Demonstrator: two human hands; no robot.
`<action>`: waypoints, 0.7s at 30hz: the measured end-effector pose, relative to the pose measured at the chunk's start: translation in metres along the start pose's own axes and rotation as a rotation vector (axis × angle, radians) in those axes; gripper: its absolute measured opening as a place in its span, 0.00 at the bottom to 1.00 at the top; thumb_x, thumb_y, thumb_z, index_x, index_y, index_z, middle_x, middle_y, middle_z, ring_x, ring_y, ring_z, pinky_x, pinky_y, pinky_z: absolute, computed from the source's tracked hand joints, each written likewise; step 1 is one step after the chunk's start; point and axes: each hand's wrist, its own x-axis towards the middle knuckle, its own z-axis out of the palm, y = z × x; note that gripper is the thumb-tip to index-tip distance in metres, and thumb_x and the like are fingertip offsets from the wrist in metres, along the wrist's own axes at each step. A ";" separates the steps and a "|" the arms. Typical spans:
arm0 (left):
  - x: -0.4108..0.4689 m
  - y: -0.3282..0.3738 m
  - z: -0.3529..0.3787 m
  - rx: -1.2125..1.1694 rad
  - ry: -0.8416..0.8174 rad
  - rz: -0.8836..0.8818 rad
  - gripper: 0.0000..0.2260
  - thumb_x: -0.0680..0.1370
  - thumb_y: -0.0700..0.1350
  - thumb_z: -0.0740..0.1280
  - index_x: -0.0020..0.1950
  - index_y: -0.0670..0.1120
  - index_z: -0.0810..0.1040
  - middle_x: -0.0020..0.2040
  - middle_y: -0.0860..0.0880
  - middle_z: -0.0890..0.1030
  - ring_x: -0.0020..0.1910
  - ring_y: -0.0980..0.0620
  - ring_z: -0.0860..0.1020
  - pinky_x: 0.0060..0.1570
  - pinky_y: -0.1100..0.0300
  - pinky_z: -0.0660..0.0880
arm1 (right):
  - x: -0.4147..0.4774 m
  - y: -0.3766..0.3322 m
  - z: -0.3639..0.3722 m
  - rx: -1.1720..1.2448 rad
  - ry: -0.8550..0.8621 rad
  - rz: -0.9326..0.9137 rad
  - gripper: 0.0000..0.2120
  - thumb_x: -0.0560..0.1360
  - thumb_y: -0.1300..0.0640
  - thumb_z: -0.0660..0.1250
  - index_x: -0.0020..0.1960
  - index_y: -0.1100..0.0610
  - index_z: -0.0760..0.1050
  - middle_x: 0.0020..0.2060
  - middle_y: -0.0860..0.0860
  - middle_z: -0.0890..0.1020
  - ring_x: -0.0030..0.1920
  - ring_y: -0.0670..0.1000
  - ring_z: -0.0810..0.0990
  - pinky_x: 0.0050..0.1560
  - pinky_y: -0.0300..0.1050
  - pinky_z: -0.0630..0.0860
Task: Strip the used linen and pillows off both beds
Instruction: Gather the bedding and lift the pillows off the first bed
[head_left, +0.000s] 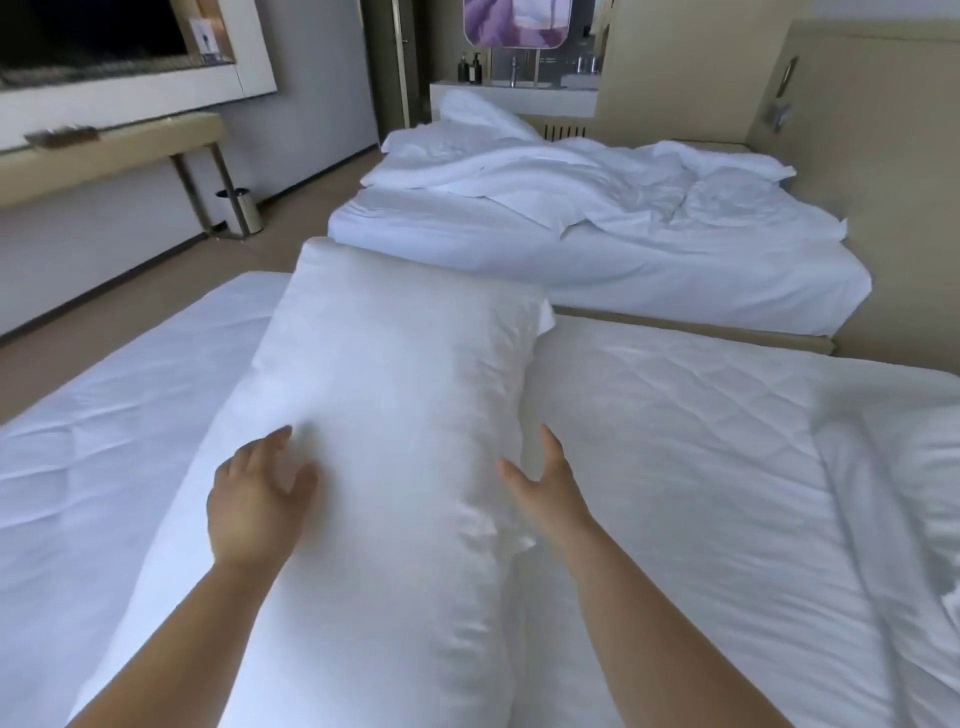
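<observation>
The near bed (701, 467) takes up most of the room in front of me. It looks stripped down to its quilted pad, with some loose white linen (893, 493) bunched at its right edge. The far bed (649, 270) is not yet stripped: a rumpled duvet (519, 176) lies heaped across its sheet.

A long white pillow (395, 395) lies lengthwise along the middle of the near bed, reaching away from the person. The left hand (257, 501) rests spread on its left flank, and the right hand (543, 493) is at its right edge with the fingers straight. Neither hand is closed around anything. I cannot tell whether the right one is touching the pillow.

I'd say the pillow step on this bed is in hand. The next move calls for squeezing the pillow from both sides and lifting it clear. After that comes the loose linen, then the far bed.
</observation>
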 end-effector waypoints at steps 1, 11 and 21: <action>0.014 -0.017 -0.005 0.043 -0.041 -0.047 0.25 0.76 0.47 0.66 0.71 0.43 0.66 0.69 0.41 0.68 0.70 0.41 0.63 0.67 0.48 0.60 | 0.005 -0.006 0.021 0.046 -0.014 0.021 0.37 0.74 0.50 0.66 0.76 0.53 0.49 0.73 0.54 0.61 0.72 0.53 0.62 0.71 0.46 0.61; 0.080 -0.089 -0.017 -0.189 -0.331 -0.346 0.51 0.55 0.71 0.61 0.74 0.49 0.57 0.72 0.47 0.65 0.70 0.42 0.65 0.68 0.47 0.62 | 0.026 -0.040 0.090 0.062 0.093 0.098 0.38 0.74 0.49 0.67 0.76 0.51 0.48 0.71 0.49 0.65 0.69 0.51 0.67 0.65 0.41 0.63; 0.059 -0.084 -0.008 -0.131 0.036 -0.201 0.20 0.79 0.49 0.58 0.30 0.41 0.61 0.28 0.44 0.66 0.33 0.43 0.66 0.29 0.60 0.57 | 0.004 -0.043 0.099 -0.236 0.496 0.077 0.15 0.81 0.55 0.52 0.63 0.57 0.72 0.55 0.56 0.80 0.56 0.59 0.77 0.49 0.44 0.69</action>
